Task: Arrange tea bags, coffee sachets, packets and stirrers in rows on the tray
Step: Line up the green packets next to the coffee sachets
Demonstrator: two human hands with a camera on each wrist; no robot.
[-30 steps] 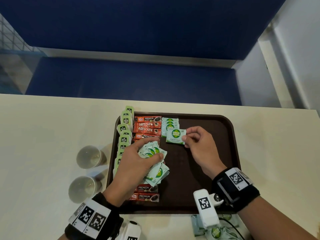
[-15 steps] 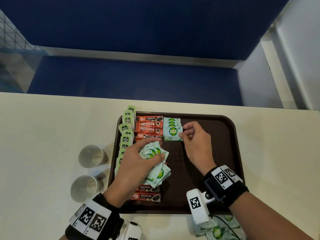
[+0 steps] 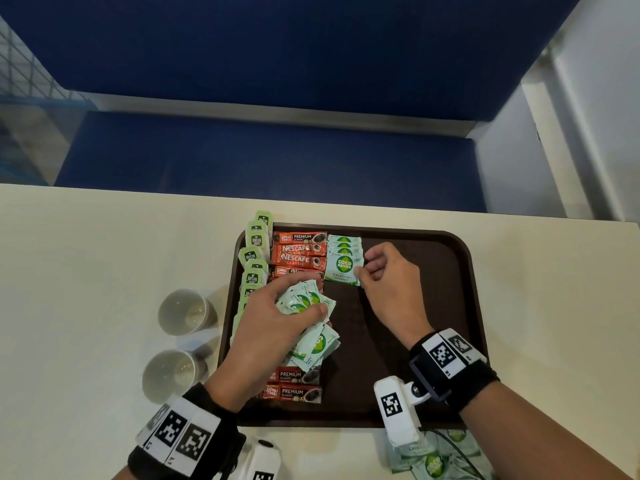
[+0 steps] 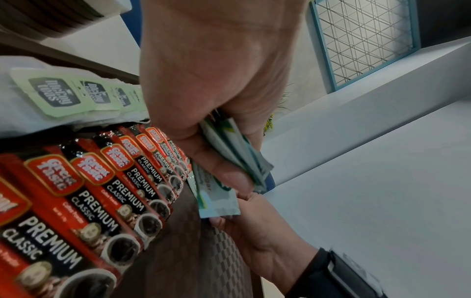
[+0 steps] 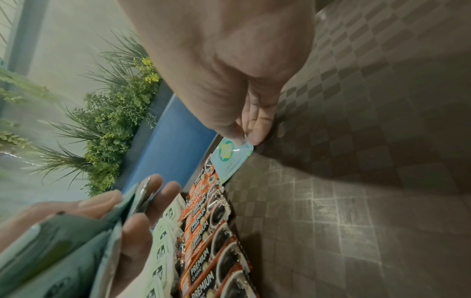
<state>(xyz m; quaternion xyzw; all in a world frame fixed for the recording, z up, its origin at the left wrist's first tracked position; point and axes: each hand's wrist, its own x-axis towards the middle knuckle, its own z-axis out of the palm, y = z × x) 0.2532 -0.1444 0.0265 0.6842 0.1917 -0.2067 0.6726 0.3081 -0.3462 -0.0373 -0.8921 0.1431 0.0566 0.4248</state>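
Observation:
A dark brown tray lies on the cream table. Along its left edge runs a row of green tea bags, then a row of red coffee sachets. My left hand grips a fan of several green-and-white sugar packets over the coffee row. My right hand pinches one Coco Sugar packet by its right edge, laid at the near end of a short packet row at the tray's back. No stirrers are in view.
Two paper cups stand on the table left of the tray. More sugar packets lie on the table's front edge under my right wrist. A blue bench sits beyond the table.
My right hand has carried the packet back and left, down onto the end of the packet row. The left hand has stayed put with its bundle.

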